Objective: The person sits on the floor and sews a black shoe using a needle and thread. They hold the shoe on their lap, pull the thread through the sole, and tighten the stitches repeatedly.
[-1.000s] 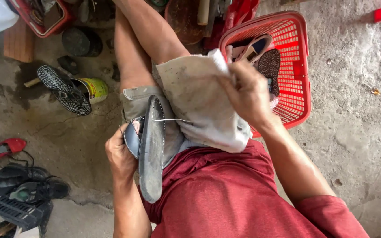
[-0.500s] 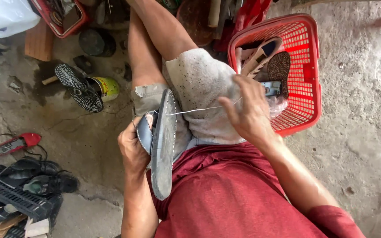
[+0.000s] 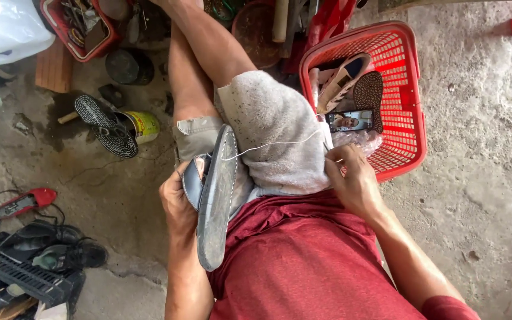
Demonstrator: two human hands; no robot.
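Note:
My left hand (image 3: 177, 204) grips a grey sandal (image 3: 216, 204) held on edge against my lap, sole facing right. A white thread (image 3: 274, 144) runs from the sandal's sole edge across a grey cloth (image 3: 282, 136) on my thigh to my right hand (image 3: 354, 181). My right hand pinches the thread's end near the red basket, pulled taut. Whether a needle is in those fingers is too small to tell.
A red plastic basket (image 3: 407, 89) at my right holds shoes, a dark insole and a phone (image 3: 351, 121). A black patterned sandal (image 3: 106, 127) and a yellow tin (image 3: 140, 125) lie on the concrete floor at left. Dark shoes on a rack (image 3: 25, 269) and a red shoe (image 3: 22, 202) sit at lower left.
My right hand has drawn the thread out to the right and downward, away from the sandal. The left hand keeps its hold on the sandal. The view has shifted slightly.

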